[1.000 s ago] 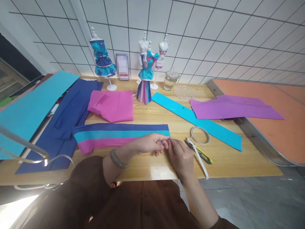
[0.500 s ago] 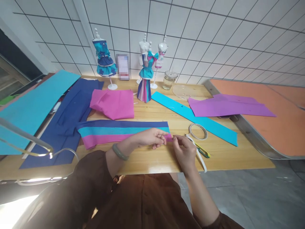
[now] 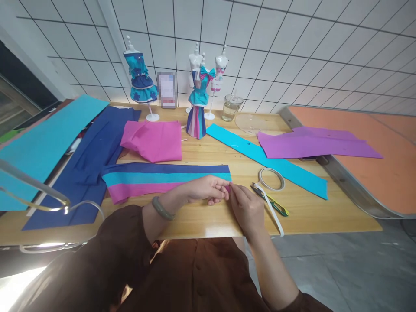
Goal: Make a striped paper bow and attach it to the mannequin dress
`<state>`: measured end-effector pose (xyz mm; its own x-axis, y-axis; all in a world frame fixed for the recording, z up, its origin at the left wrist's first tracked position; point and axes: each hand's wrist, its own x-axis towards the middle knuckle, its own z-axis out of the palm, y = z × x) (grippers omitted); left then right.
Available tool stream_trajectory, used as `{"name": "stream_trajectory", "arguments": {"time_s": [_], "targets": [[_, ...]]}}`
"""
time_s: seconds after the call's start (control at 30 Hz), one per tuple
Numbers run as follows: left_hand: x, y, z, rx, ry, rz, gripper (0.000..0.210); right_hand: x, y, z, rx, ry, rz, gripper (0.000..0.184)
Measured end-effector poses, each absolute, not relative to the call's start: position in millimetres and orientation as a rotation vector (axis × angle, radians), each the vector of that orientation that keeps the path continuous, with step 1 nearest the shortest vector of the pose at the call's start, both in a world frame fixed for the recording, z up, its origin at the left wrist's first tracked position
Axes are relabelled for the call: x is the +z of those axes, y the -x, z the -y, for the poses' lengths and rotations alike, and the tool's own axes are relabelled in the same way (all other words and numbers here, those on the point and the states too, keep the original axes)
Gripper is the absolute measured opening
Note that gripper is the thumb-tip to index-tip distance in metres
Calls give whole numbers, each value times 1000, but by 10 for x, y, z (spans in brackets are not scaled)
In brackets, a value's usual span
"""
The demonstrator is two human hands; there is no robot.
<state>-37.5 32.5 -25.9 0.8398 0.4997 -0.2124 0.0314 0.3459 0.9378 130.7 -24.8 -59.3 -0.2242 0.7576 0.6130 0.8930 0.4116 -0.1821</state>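
Note:
A long striped fabric strip [image 3: 169, 177] in navy, turquoise and pink lies flat across the table. My left hand [image 3: 208, 190] is over its right end, index finger stretched along the pink band and the other fingers curled at the lower edge. My right hand [image 3: 247, 206] is closed in a pinch at the strip's lower right corner, its fingertips meeting the left index fingertip. What lies between the right fingertips is hidden. Beside the right hand are yellow-green thread snips [image 3: 276, 206], with a loose white tape end [image 3: 273, 212] lying across them.
A tape roll [image 3: 272, 179] lies right of my hands. Behind are a turquoise strip [image 3: 240, 145], folded pink fabric [image 3: 156, 141], purple fabric [image 3: 312, 143], a dressed mini mannequin [image 3: 199, 95] and a lidded glass jar [image 3: 231, 108]. Navy fabric [image 3: 94, 147] covers the left side.
My right hand has moved a little left, closing the small gap to my left fingertip and the strip's corner. The snips show more fully. My left hand has barely moved.

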Motion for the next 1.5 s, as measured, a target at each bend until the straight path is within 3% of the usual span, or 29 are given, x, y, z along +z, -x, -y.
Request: {"name": "stream_trajectory", "arguments": {"time_s": [0.23, 0.67, 0.93, 1.03, 1.17, 1.5], "targets": [[-274, 370, -335, 318, -1111, -520, 38, -615, -1319, 239, -200, 1417, 1991, 19], [-223, 394, -349, 256, -1102, -546, 44, -520, -1326, 254, 913, 1429, 1313, 22], [-187, 409, -379, 311, -1240, -653, 37, -482, -1429, 222, 1072, 1330, 1022, 22], [-184, 431, -442, 454, -1357, -820, 32, -501, -1435, 224, 1069, 1292, 891, 24], [-267, 427, -502, 711, -1678, -1048, 30, -540, -1366, 268, 942, 1334, 1129, 38], [-420, 393, -454, 583, -2368, -849, 36, -512, -1483, 237, -101, 1241, 2377, 61]]}}
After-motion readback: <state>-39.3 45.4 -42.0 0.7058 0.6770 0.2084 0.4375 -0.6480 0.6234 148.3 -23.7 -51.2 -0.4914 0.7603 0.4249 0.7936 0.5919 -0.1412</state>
